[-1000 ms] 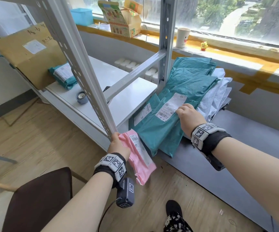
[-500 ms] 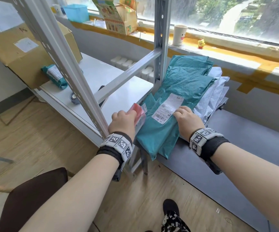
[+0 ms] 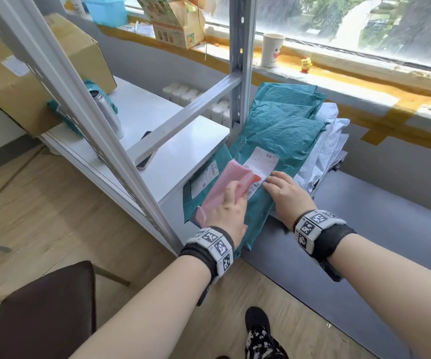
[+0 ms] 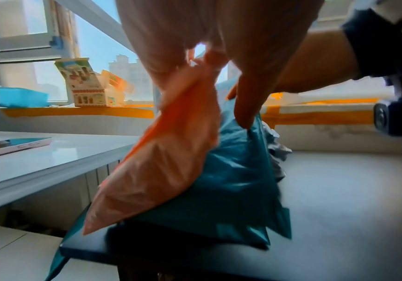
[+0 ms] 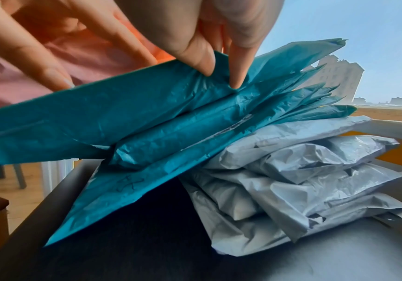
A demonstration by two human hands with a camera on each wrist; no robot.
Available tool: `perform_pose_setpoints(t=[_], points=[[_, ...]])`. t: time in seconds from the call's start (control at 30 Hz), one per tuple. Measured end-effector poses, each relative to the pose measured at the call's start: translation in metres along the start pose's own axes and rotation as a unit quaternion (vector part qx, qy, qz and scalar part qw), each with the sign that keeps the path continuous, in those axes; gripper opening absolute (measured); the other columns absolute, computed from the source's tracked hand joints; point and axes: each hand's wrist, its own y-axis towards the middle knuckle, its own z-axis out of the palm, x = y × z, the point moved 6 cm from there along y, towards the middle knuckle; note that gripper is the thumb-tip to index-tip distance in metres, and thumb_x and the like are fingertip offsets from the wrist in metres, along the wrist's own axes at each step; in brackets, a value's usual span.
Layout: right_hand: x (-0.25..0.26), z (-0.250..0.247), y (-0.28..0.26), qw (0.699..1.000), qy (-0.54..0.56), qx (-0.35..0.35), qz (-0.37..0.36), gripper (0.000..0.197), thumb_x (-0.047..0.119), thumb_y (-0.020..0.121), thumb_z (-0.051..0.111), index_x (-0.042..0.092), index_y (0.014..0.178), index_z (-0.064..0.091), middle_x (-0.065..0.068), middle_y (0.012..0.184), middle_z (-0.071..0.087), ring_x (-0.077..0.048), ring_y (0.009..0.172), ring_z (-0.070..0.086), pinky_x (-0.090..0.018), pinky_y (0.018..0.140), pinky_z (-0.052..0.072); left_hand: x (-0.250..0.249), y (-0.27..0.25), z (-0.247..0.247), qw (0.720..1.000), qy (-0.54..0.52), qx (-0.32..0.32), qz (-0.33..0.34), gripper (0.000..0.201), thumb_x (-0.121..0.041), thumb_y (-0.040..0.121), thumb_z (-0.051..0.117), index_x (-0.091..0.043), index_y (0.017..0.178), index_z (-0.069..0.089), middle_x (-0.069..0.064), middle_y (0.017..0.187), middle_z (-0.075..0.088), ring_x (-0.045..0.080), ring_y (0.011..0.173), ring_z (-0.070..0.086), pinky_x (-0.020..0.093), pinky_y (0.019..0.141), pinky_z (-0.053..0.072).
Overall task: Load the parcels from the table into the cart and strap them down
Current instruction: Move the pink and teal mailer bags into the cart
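I see left hand (image 3: 228, 216) nearest, fingers curled round pink parcel (image 3: 224, 189), holding it over near-left corner of grey surface (image 3: 380, 229). Right hand (image 3: 286, 195) just beside, fingertips (image 5: 204, 62) pinching top teal parcel (image 3: 281, 141) (edge lifted). Teal stack overlaps white parcels (image 3: 331, 141) behind. Farther: shelf post (image 3: 239, 60), paper cup (image 3: 272, 50) on sill.

Pink parcel (image 3: 231, 187), teal parcels (image 3: 284, 130), pale grey parcels (image 3: 331, 141), dark grey surface (image 3: 380, 218)
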Motion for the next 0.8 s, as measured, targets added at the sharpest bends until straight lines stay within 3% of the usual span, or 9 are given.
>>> perform_pose_setpoints(t=[0.13,0.27,0.33,0.4,0.47,0.5,0.6,0.7,0.8], points=[[-0.006,0.004,-0.001,1.0,-0.009,-0.002,-0.013,0.038,-0.008,0.043,0.089,-0.001,0.077,0.073,-0.01,0.079,0.07,-0.033,0.086,0.07,-0.035,0.056,0.059,-0.005,0.011,0.02,0.999,0.012,0.032,0.035,0.059,-0.017,0.094,0.051,-0.019,0.147,0.025,0.006,0.158,-0.01,0.025,0.143,0.019,0.04,0.113,0.028],[-0.012,0.008,-0.005,0.999,-0.006,0.04,-0.012,0.045,0.0,0.036,0.093,0.003,0.077,0.073,-0.008,0.079,0.07,-0.03,0.084,0.071,-0.029,0.057,0.057,0.001,0.018,0.041,0.996,-0.003,0.086,0.031,0.06,-0.022,0.095,0.05,-0.025,0.147,0.021,-0.007,0.158,-0.014,0.029,0.146,0.0,0.058,0.111,0.026],[-0.014,0.003,-0.005,0.999,-0.019,0.031,-0.01,0.043,-0.004,0.038,0.09,0.0,0.076,0.073,-0.01,0.079,0.07,-0.031,0.083,0.071,-0.03,0.055,0.057,0.0,0.021,0.048,0.995,-0.003,0.091,0.048,0.066,-0.023,0.094,0.052,-0.026,0.149,0.015,-0.006,0.158,-0.014,0.034,0.146,-0.001,0.05,0.115,0.024],[-0.013,-0.006,-0.004,0.997,-0.066,0.024,-0.018,0.035,-0.006,0.052,0.081,-0.004,0.085,0.071,-0.013,0.089,0.069,-0.031,0.092,0.069,-0.027,0.062,0.057,0.0,0.026,0.053,0.994,0.021,0.082,0.064,0.069,-0.024,0.094,0.052,-0.023,0.15,0.012,-0.002,0.158,-0.013,0.035,0.145,0.0,0.043,0.119,0.016],[-0.017,-0.002,-0.003,0.988,-0.085,0.125,0.018,0.034,-0.004,0.081,0.061,-0.001,0.114,0.061,-0.01,0.121,0.057,-0.027,0.122,0.051,-0.027,0.083,0.054,-0.001,0.029,0.054,0.993,0.056,0.063,0.085,0.069,-0.024,0.095,0.05,-0.021,0.151,0.011,0.002,0.158,-0.013,0.034,0.145,0.0,0.038,0.121,0.008],[-0.021,0.002,-0.003,0.978,-0.102,0.18,0.034,0.033,0.002,0.089,0.05,0.005,0.122,0.055,-0.005,0.129,0.049,-0.023,0.129,0.04,-0.028,0.087,0.052,-0.003,0.03,0.054,0.991,0.075,0.058,0.1,0.068,-0.022,0.095,0.048,-0.02,0.151,0.009,0.004,0.158,-0.012,0.033,0.146,-0.001,0.037,0.121,0.004],[-0.017,-0.008,0.016,0.971,-0.1,0.206,0.075,0.027,0.017,0.09,0.048,0.014,0.114,0.059,0.0,0.12,0.052,-0.02,0.119,0.044,-0.03,0.078,0.047,-0.004,0.036,0.063,0.987,0.096,0.077,0.106,0.067,-0.017,0.096,0.046,-0.019,0.151,0.008,0.005,0.158,-0.011,0.033,0.145,-0.001,0.036,0.121,0.004],[-0.006,-0.018,0.056,0.981,-0.063,0.159,0.086,0.027,0.015,0.089,0.048,0.012,0.113,0.061,-0.004,0.118,0.056,-0.023,0.117,0.049,-0.034,0.085,0.047,0.0,0.043,0.073,0.986,0.093,0.09,0.104,0.078,-0.014,0.089,0.055,-0.021,0.151,0.008,0.005,0.158,-0.009,0.036,0.145,0.004,0.041,0.12,0.015],[-0.001,-0.009,0.099,0.978,-0.035,0.18,0.099,0.034,0.01,0.09,0.045,0.01,0.122,0.059,-0.009,0.124,0.055,-0.027,0.119,0.05,-0.036,0.092,0.045,0.002,0.045,0.074,0.981,0.12,0.092,0.126,0.078,-0.009,0.088,0.051,-0.022,0.151,0.007,0.008,0.157,-0.006,0.032,0.145,0.006,0.038,0.121,0.006]])
